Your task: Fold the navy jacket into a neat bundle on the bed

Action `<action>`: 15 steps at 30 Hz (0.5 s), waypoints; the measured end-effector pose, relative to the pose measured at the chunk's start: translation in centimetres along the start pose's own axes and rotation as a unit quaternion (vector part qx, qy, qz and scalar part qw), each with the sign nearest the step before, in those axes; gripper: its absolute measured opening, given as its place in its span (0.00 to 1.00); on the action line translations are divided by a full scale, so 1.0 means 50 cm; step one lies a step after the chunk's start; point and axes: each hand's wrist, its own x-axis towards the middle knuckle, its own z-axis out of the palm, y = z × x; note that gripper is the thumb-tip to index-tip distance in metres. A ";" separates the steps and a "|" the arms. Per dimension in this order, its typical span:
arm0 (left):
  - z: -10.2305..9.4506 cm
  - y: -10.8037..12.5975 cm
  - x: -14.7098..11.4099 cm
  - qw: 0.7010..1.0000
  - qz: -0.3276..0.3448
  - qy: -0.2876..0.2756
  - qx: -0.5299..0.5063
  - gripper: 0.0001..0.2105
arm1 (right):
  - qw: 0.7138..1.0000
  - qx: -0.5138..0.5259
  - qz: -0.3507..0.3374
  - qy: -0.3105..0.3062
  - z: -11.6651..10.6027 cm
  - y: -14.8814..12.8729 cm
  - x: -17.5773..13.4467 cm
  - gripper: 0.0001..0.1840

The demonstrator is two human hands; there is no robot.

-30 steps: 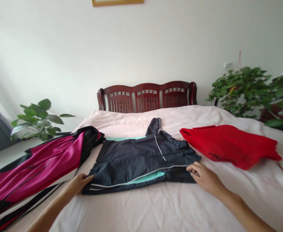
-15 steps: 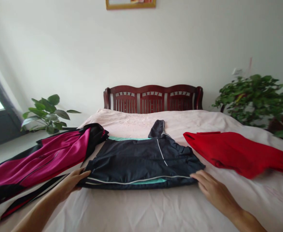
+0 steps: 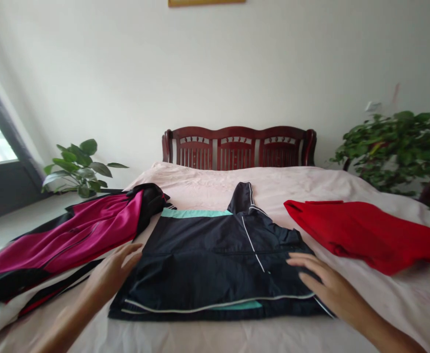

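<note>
A dark navy jacket (image 3: 200,264) with white piping and turquoise strips lies flat and partly folded on the bed, one sleeve (image 3: 241,196) pointing toward the headboard. At the jacket's left edge, my left hand (image 3: 117,264) hovers or rests lightly with its fingers apart; whether it touches the cloth I cannot tell. My right hand (image 3: 320,277) is over the right part of the jacket, fingers spread and holding nothing. Left of it lies a magenta and black jacket (image 3: 90,230). Red folded cloth (image 3: 362,230) is to the right.
The bed has a pale pink sheet (image 3: 207,184), with a dark red wooden headboard (image 3: 237,147) at its far end. One leafy plant (image 3: 84,166) stands at the left, and a bushier plant (image 3: 391,147) at the right. A picture frame (image 3: 207,3) hangs above.
Both hands have let go of the navy jacket's near edge and opened. That edge now lies lower and closer to me, with the cloth spread flatter. The view has shifted slightly.
</note>
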 end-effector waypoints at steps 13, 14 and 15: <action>0.164 0.044 -0.026 0.947 0.216 -0.173 0.161 0.28 | 0.974 -0.076 -0.138 -0.161 0.177 -0.056 0.021 0.30; 0.161 0.040 -0.023 0.949 0.210 -0.170 0.165 0.28 | 0.976 -0.081 -0.134 -0.153 0.169 -0.039 0.018 0.30; 0.160 0.038 -0.020 0.950 0.201 -0.167 0.169 0.28 | 0.978 -0.085 -0.129 -0.144 0.161 -0.025 0.015 0.29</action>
